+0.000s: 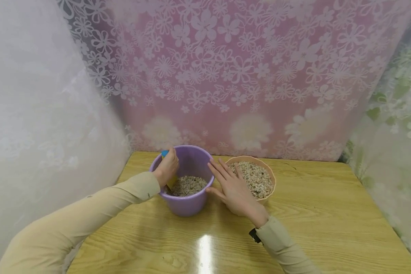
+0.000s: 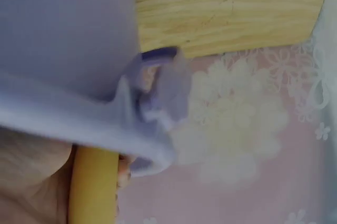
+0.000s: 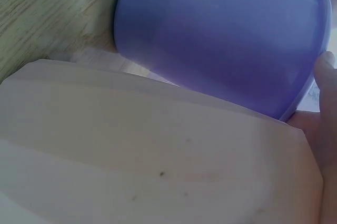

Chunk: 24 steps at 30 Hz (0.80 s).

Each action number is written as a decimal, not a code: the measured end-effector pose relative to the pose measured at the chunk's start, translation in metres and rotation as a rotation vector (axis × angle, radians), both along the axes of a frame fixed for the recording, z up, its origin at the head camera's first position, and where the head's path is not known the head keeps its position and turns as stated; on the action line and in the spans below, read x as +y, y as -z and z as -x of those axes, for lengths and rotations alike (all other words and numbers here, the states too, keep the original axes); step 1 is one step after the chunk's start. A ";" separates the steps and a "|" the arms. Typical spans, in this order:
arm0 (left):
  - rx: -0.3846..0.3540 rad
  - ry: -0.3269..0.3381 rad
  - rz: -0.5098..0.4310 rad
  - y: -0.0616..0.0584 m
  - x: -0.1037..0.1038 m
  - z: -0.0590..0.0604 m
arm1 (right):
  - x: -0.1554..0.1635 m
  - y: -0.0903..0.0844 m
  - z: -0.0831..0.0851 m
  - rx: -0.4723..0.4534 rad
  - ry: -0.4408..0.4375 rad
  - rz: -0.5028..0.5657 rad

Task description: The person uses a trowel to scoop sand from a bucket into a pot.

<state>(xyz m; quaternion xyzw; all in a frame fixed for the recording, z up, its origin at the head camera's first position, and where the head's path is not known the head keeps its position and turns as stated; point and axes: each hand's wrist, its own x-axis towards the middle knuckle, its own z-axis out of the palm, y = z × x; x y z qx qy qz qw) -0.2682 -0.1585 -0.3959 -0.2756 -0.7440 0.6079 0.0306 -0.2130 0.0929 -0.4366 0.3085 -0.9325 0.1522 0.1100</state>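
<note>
A purple bucket (image 1: 186,204) stands on the wooden table (image 1: 328,213), partly filled with greyish grain (image 1: 189,185). My left hand (image 1: 167,168) reaches into it and grips a yellow tool (image 1: 172,183) with a blue end (image 1: 164,153). The left wrist view shows the yellow handle (image 2: 92,187) in my palm, below the bucket's rim (image 2: 79,118). My right hand (image 1: 227,180) lies with straight fingers against the bucket's right side, beside a beige bowl (image 1: 273,182) of grain (image 1: 258,179). In the right wrist view the bowl's wall (image 3: 147,155) and the bucket (image 3: 221,34) fill the frame.
Curtains close the space: a pink floral curtain (image 1: 233,76) behind, a white one (image 1: 37,114) on the left, a green-flowered one (image 1: 397,114) on the right. The table's far edge meets the curtain just behind the bucket and bowl.
</note>
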 end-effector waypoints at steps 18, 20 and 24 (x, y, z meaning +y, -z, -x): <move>0.058 0.061 -0.222 0.014 0.007 0.018 | 0.000 0.001 0.003 0.005 -0.005 0.017; 0.050 0.068 -0.259 0.015 0.010 0.019 | 0.000 0.002 0.003 0.013 -0.008 0.013; 0.034 0.072 -0.320 0.016 0.015 0.020 | 0.000 0.003 0.003 0.029 -0.014 0.018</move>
